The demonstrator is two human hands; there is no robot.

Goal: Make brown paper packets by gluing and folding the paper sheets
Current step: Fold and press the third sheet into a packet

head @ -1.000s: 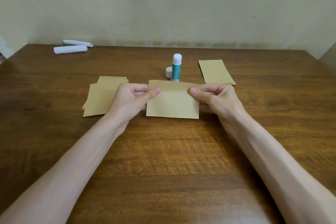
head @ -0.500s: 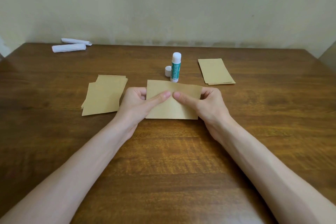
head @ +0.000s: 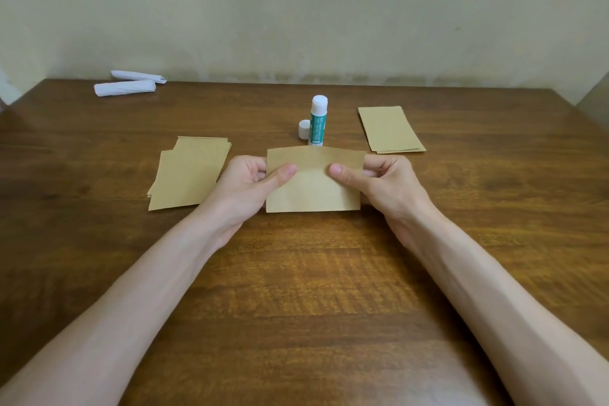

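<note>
Wooden table (head: 296, 290): packets (head: 390, 129) apparently done, stack (head: 191, 171) waiting; left hand (head: 244, 181) and right hand (head: 389, 181) each pinch the folded sheet (head: 313, 191).

A dark brown wooden table (head: 313, 290) with visible grain fills the lower view, its surface softly reflecting light. Behind its far edge stands a plain, pale cream wall (head: 296, 10), smudged darker along the bottom near the table.
</note>
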